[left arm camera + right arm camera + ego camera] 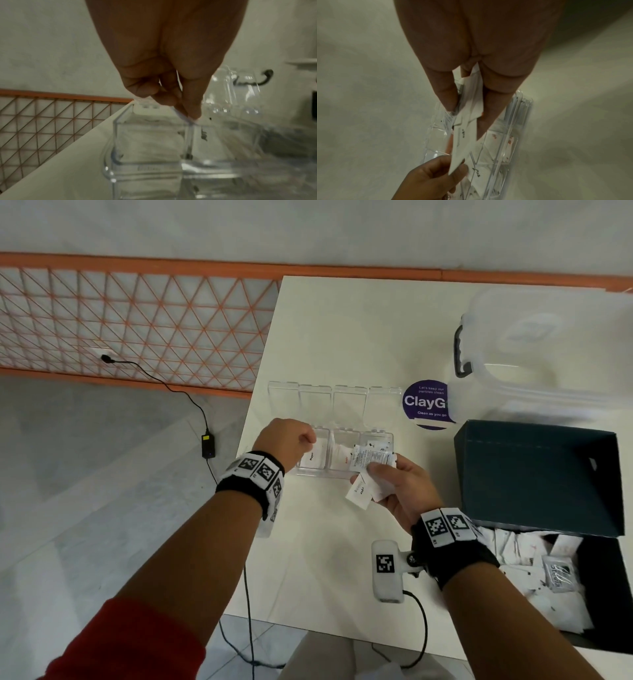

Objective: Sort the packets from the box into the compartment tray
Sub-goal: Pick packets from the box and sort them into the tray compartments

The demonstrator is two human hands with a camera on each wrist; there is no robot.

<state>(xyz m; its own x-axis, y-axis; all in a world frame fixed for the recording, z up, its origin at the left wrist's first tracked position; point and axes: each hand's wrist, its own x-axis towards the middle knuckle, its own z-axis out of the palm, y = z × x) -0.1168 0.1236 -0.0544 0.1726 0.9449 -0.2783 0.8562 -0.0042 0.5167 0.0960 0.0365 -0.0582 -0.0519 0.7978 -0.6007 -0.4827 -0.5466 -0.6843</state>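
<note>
Sorting underway: our right hand [394,491] grips packets [373,462] (several, fanned); left hand [291,440], curled, apparently empty over the tray [342,474], must pick next.

On the bench [325,337] the tray [342,472] lies before me, its lids [334,400] behind it. My box [603,594] sits right, a tub [548,350] behind that, a sticker [424,404] between tray and tub.
</note>
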